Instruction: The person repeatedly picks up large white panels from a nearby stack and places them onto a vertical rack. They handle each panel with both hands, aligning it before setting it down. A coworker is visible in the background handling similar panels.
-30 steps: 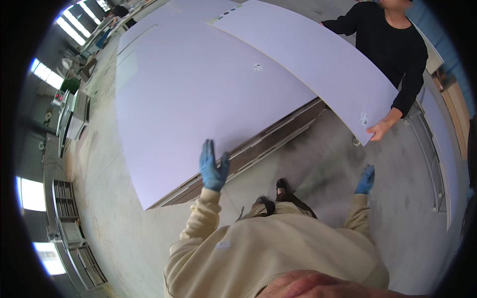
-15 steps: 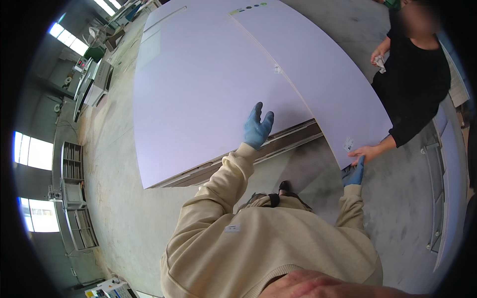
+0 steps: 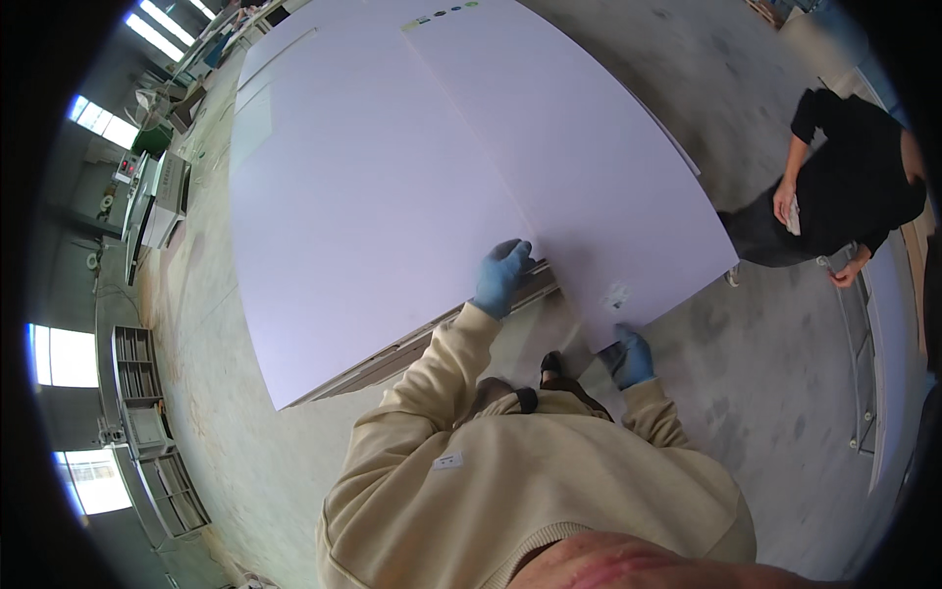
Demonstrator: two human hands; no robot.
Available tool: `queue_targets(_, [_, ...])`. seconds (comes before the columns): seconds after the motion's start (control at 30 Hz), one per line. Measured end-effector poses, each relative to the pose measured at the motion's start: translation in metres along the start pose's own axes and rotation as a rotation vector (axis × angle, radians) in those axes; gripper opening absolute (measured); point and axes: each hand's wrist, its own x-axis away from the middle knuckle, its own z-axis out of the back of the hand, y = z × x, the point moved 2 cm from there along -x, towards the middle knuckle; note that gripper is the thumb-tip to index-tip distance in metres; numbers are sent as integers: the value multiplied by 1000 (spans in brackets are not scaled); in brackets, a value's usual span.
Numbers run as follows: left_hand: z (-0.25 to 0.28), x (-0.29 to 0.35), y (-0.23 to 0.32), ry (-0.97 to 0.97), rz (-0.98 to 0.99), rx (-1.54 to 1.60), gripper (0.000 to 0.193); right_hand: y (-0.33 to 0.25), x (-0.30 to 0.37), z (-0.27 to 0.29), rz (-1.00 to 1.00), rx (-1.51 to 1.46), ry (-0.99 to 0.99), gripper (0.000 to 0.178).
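A large white panel [image 3: 589, 167] lies askew on a stack of similar white panels [image 3: 363, 216], its near corner jutting out over the floor. My left hand [image 3: 500, 277], in a blue glove, is curled on the near left edge of that top panel, where it crosses the stack's edge. In a matching glove, my right hand [image 3: 630, 358] grips the panel's near corner from below, next to a small label. My beige sleeves reach up from the lower edge.
A co-worker in black [image 3: 844, 196] stands at the right on the concrete floor [image 3: 785, 393], hands off the panel. Metal shelving [image 3: 147, 432] and a machine [image 3: 157, 196] line the left wall. My shoe [image 3: 549, 368] is close to the stack.
The top panel has come down onto the stack. The co-worker has let go of it and stepped back to the right. My hands have moved up onto its near edge and corner.
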Motion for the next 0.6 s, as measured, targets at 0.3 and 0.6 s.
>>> queue_targets(0.3, [137,132,10,234,99,180,48,122,61,-191,-301,-12,-553,47])
queue_targets(0.6, [384,161,41,84,109,576,45,349,50,-397,-423,96,-765,56])
